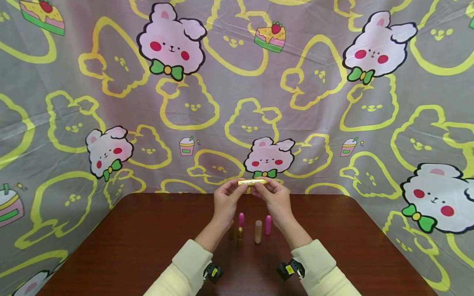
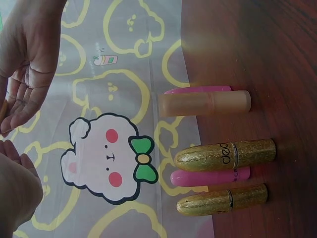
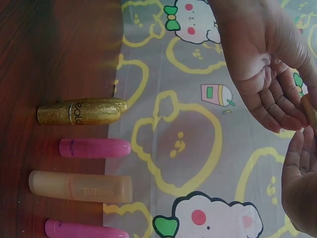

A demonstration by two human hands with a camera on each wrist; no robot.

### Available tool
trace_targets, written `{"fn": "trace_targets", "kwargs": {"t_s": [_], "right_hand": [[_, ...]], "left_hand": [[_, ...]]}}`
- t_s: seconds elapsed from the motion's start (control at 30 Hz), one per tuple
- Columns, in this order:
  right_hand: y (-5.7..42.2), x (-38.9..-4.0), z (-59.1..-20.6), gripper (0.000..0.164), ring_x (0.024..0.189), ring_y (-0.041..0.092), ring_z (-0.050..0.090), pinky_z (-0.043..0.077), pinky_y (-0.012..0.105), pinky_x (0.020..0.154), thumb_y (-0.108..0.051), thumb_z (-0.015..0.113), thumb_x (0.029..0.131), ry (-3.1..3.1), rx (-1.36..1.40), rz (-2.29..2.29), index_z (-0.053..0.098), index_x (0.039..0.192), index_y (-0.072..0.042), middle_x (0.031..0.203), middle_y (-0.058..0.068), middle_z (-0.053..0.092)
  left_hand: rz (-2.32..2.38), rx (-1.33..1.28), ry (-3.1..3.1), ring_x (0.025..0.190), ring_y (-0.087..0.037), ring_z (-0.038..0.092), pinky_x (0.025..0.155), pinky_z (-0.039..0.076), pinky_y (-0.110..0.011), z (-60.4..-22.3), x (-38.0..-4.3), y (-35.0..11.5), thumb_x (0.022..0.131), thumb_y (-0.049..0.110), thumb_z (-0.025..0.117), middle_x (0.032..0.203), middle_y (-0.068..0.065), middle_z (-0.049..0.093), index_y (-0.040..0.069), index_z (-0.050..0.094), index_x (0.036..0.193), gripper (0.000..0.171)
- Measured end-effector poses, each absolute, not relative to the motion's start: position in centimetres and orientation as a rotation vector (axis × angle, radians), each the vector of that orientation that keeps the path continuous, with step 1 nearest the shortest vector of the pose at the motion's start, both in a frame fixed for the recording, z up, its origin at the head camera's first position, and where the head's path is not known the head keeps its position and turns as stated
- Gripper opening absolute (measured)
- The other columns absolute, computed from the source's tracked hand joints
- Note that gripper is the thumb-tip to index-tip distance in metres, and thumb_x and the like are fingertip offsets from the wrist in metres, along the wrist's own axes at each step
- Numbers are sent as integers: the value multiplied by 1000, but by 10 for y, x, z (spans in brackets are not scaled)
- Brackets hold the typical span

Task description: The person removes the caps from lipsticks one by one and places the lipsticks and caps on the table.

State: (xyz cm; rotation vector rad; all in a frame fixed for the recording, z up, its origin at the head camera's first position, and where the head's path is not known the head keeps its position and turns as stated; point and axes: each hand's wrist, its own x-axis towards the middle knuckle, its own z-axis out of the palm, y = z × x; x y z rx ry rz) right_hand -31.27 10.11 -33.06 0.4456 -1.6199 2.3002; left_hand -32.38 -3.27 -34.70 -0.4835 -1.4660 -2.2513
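Note:
My left hand (image 1: 226, 201) and right hand (image 1: 278, 200) are raised over the far side of the table. Between them they hold a shiny gold lipstick tube (image 1: 252, 182) level, thumbs and fingers pinching it from both ends. In the wrist views only a small bit of the held tube (image 3: 310, 110) shows past the fingers. Below the hands stand two gold lipstick tubes (image 2: 228, 154), one beige tube (image 3: 79, 187) with lettering, and two pink tubes (image 3: 94, 148). All of these are upright, close together and apart from both hands.
The dark reddish-brown table (image 1: 148, 238) runs back to a grey curtain (image 1: 222, 123) printed with rabbits and yellow outlines. This curtain also hangs along both sides. Black wrist cameras (image 1: 213, 272) sit at the cuffs of the pale sleeves (image 1: 319, 263).

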Motion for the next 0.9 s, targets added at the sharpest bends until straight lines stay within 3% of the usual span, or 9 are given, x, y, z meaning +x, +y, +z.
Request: {"fn": "trace_targets", "kwargs": {"t_s": [0.3, 0.57, 0.9], "right_hand": [[102, -312, -329, 30, 76, 15, 69, 56, 35, 80, 1, 62, 93, -1632, 460, 2312, 55, 115, 20, 85, 4, 70], [122, -318, -326, 8, 77, 17, 71, 54, 38, 82, -1, 63, 93, -1478, 375, 2390, 69, 95, -4, 86, 8, 73], [128, -316, -324, 8, 82, 21, 71, 54, 38, 84, -2, 63, 93, -1514, 413, 2400, 68, 99, -2, 91, 10, 72]], "left_hand": [[-2258, -469, -1478, 80, -12, 66, 77, 54, -25, -346, -323, -35, 85, 0, 71, 90, -7, 71, -16, 65, 104, 25], [-2223, -403, -1416, 77, -8, 64, 73, 51, -21, -344, -325, -51, 86, -1, 69, 83, 0, 70, -10, 68, 96, 14], [-2336, -486, -1285, 77, -12, 68, 80, 55, -32, -340, -323, -59, 87, -8, 64, 85, -4, 70, 1, 69, 93, 12]]}}
